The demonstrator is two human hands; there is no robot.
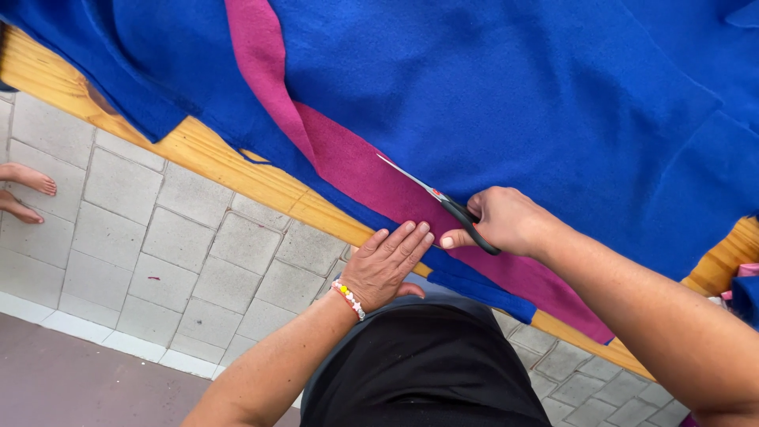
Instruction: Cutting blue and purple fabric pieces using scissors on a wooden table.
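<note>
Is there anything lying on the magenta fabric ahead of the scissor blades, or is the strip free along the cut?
Nothing visible does. The scissors in the right hand point along bare magenta fabric; the left hand presses at the table edge, beside the blades.

We see grey square floor tiles (190, 261) below the wooden table (229, 166), its edge running diagonally, daylight even throughout.

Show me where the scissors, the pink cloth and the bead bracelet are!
scissors (443, 203): head view, on the blades near the pivot.
pink cloth (356, 166): head view, on the strip's middle, ahead of the blades.
bead bracelet (348, 299): head view, on the beads across the left wrist.
</note>
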